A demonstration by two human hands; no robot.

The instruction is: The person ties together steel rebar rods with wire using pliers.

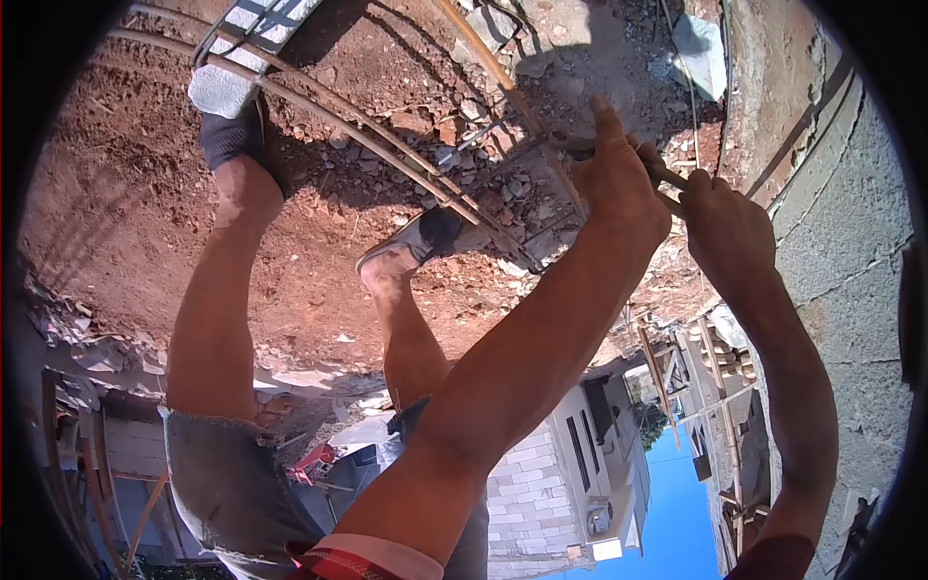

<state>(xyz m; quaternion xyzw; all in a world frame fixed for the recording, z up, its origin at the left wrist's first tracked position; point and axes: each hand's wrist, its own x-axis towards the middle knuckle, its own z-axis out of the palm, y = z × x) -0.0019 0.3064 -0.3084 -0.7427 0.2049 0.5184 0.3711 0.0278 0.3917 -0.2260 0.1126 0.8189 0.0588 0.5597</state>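
My left hand [619, 179] closes round a thin dark metal rod [669, 178], with one finger stretched out along the top. Just to its right, my right hand [727, 224] grips the same rod, fingers wrapped round it. A second thin length shows close beside it between the hands; I cannot tell whether it is part of the same piece. Beyond my left hand, a rusty reinforcing bar [483, 60] slants down toward the fingers. Long paired steel bars [358, 126] run diagonally across the ground at left, ending below the left hand.
Legs in shorts stand on red soil [116, 193], one dark shoe [232, 135] beside a pale concrete block [220, 92]. Rubble [464, 159] lies under the bars. A rough concrete wall [831, 232] rises close on the right. Inverted in view, a block-walled house [527, 503] stands behind.
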